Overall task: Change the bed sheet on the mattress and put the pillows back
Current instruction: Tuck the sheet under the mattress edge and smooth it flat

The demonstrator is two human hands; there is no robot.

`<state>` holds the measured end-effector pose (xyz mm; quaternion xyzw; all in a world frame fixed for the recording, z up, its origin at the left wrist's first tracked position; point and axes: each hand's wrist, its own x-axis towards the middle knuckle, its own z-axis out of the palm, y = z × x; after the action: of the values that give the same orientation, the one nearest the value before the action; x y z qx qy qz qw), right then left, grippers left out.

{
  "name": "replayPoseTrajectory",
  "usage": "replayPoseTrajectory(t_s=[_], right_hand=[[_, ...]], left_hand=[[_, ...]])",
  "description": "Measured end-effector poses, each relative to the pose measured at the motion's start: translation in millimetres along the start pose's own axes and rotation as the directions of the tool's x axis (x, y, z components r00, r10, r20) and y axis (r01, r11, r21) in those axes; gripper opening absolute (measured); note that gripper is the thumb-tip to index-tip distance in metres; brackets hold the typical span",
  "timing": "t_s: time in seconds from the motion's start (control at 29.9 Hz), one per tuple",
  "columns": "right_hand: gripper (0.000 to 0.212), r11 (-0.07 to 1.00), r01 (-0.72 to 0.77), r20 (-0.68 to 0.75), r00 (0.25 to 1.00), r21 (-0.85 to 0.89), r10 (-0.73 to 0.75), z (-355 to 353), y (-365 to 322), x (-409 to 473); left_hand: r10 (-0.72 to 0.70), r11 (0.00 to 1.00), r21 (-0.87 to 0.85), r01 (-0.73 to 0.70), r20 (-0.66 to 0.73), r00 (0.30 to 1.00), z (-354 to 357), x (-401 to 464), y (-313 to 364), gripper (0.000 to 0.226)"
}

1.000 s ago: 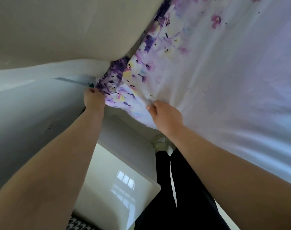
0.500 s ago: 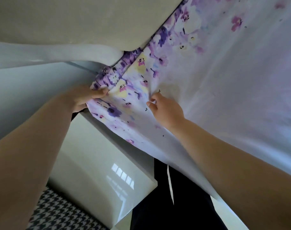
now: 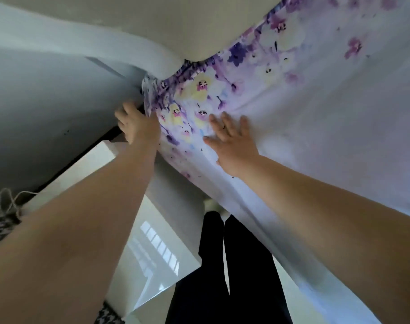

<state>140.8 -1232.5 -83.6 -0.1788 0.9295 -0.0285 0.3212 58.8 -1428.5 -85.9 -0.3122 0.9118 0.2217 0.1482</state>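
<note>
A: Where is the sheet [image 3: 316, 108]?

B: It lies on the bed, spread across the right side of what you see. It is pale, with purple and yellow flowers near its corner. The corner sits up by the headboard [image 3: 152, 17], where the mattress ends.

A: What is my right hand [image 3: 232, 141] doing?

B: Your right hand lies flat on the sheet. The fingers are straight and spread out. It presses on the flowers and grips nothing.

A: And my left hand [image 3: 138, 125]?

B: Your left hand is at the edge of the sheet, right at the corner. The thumb side touches the flowered edge. The fingers bend over and go down into the dark gap beside the bed. I cannot tell if they hold the cloth, because the hand hides them.

A: What is next to the bed?

B: A white stand [image 3: 152, 249] is just beside it, under your left arm. Its top is shiny and shows a window's light. A grey wall [image 3: 47, 108] is on the left.

A: Anything else?

B: Your legs [image 3: 234, 277] in black trousers stand between the stand and the bed. A black and white checked cloth [image 3: 0, 228] peeks out at the far left, with a bit of string [image 3: 8, 202] above it. More of that checked pattern shows at the bottom edge.

A: Is the sheet smooth?

B: Mostly. There are small folds near your right hand, and the side of the sheet hangs down over the bed's edge.
</note>
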Motion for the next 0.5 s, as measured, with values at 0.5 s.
replayPoseTrajectory(t_s=[0.5], right_hand=[[0.099,0.899,0.296,0.06,0.954,-0.323,-0.293,-88,30,94]], left_hand=[[0.005,0.225,-0.725,0.651,0.669,0.743,60,-35,35,0.048]])
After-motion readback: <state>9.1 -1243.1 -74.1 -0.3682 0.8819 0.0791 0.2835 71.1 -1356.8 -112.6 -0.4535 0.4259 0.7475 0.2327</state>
